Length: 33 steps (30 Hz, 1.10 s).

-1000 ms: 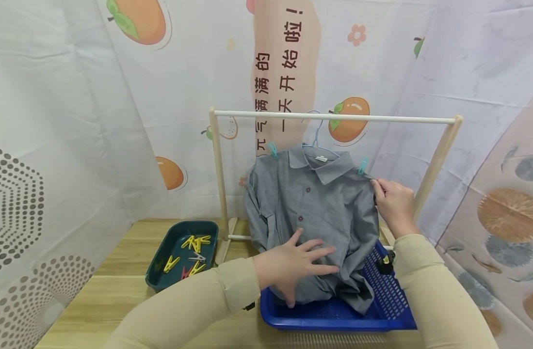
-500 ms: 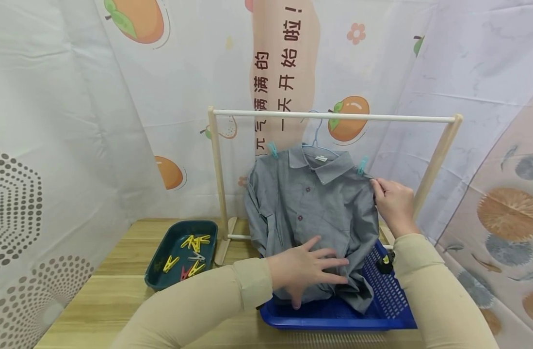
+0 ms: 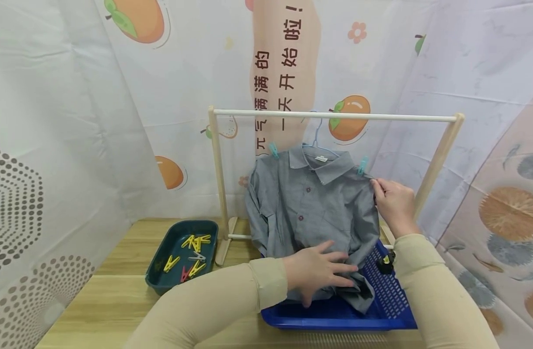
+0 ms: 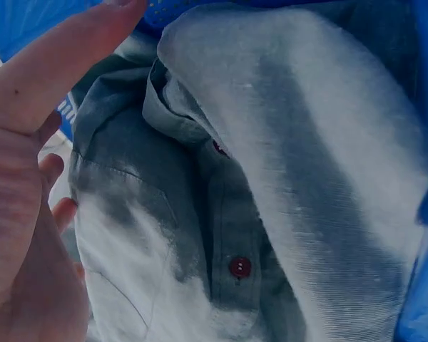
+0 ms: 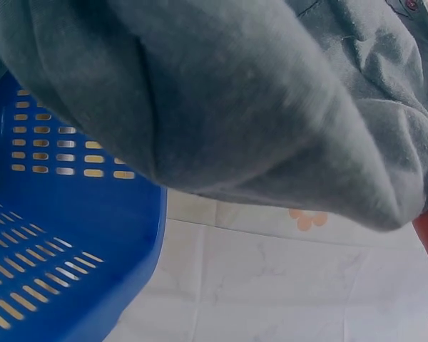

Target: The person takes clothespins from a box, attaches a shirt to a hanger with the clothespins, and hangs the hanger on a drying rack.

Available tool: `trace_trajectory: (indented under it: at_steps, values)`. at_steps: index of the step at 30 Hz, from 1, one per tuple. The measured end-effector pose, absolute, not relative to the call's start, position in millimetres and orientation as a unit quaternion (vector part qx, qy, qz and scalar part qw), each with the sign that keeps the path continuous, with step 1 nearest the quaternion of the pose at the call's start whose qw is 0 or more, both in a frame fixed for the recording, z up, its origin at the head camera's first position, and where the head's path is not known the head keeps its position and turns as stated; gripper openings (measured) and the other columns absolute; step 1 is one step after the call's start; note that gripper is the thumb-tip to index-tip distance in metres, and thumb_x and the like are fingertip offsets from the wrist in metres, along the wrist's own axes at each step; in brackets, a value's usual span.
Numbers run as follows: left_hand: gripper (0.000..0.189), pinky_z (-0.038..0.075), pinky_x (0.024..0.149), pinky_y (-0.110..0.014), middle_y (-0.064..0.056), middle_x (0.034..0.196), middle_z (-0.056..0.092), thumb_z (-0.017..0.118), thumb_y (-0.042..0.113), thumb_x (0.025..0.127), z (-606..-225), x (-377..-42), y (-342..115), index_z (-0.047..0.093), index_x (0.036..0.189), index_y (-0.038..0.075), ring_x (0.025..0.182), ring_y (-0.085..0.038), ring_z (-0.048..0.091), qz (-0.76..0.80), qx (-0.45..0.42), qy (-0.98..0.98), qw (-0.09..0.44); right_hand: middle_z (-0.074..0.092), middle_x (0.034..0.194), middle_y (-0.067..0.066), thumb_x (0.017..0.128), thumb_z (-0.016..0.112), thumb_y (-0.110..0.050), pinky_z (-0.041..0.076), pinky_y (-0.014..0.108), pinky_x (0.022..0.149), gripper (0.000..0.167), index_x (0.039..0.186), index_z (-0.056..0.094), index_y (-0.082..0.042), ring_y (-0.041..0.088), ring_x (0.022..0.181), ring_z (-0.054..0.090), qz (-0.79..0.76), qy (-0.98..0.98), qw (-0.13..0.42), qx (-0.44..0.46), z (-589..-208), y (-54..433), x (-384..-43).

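Shirt (image 3: 320, 203) on one hanger (image 3: 316, 142), two teal clips (image 3: 363, 165)

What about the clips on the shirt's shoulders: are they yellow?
No, both shoulder clips on the grey shirt are turquoise; the yellow clips lie in the dark green tray.

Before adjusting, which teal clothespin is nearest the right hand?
The right teal clothespin, close to the right hand gripping the grey shirt; the left teal clothespin sits across the collar.
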<state>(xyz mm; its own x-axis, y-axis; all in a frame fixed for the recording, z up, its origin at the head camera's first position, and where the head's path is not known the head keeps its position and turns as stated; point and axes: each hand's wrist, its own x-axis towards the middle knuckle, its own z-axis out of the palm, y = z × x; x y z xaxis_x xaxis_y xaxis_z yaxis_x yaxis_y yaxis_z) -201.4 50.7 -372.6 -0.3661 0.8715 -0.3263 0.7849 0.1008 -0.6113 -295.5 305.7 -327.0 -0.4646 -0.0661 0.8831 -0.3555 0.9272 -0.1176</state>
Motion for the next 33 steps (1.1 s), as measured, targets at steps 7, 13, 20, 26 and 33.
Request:
trace_trajectory:
  at_steps: [7,13,20,26,33]
  values:
    - [0.115,-0.002,0.123,-0.045,0.016,0.168,-0.014,0.065,0.085,0.073,-371,-201,63,-0.002,0.16,0.049,0.155,-0.013,-0.008,0.389,-0.562,-0.728,0.051,0.047,0.049,0.003,0.101,0.062,-0.014,0.035,0.042,0.048,0.047,0.058,0.044,-0.014,0.026,0.044,0.047,0.139,-0.842,0.506,0.128,-327,307,-296]
    - [0.114,-0.002,0.123,-0.043,0.02,0.168,-0.008,0.067,0.083,0.073,-373,-204,69,-0.001,0.159,0.051,0.154,-0.011,-0.008,0.385,-0.552,-0.739,0.037,0.048,0.049,0.003,0.102,0.062,-0.014,0.038,0.044,0.049,0.047,0.058,0.045,-0.014,0.027,0.046,0.049,0.142,-0.844,0.501,0.125,-327,306,-297]
    - [0.113,-0.001,0.123,-0.044,0.025,0.166,-0.003,0.07,0.083,0.07,-375,-210,65,0.0,0.156,0.058,0.154,-0.008,-0.007,0.385,-0.515,-0.766,-0.007,0.056,0.053,0.006,0.102,0.062,-0.015,0.046,0.051,0.056,0.044,0.06,0.05,-0.012,0.03,0.051,0.056,0.154,-0.849,0.49,0.126,-328,303,-297]
    - [0.115,0.003,0.123,-0.045,0.026,0.166,-0.003,0.073,0.083,0.067,-377,-212,56,0.001,0.154,0.061,0.153,-0.007,-0.004,0.396,-0.496,-0.772,-0.03,0.06,0.055,0.007,0.103,0.062,-0.017,0.048,0.051,0.056,0.043,0.061,0.053,-0.012,0.029,0.051,0.059,0.159,-0.851,0.484,0.128,-330,302,-298]
    - [0.123,0.01,0.122,-0.046,0.024,0.166,-0.005,0.077,0.082,0.062,-376,-212,47,0.0,0.155,0.06,0.153,-0.007,0.001,0.412,-0.467,-0.781,-0.05,0.062,0.058,0.007,0.104,0.061,-0.019,0.048,0.052,0.059,0.041,0.064,0.057,-0.011,0.029,0.053,0.06,0.166,-0.855,0.475,0.126,-332,303,-300]
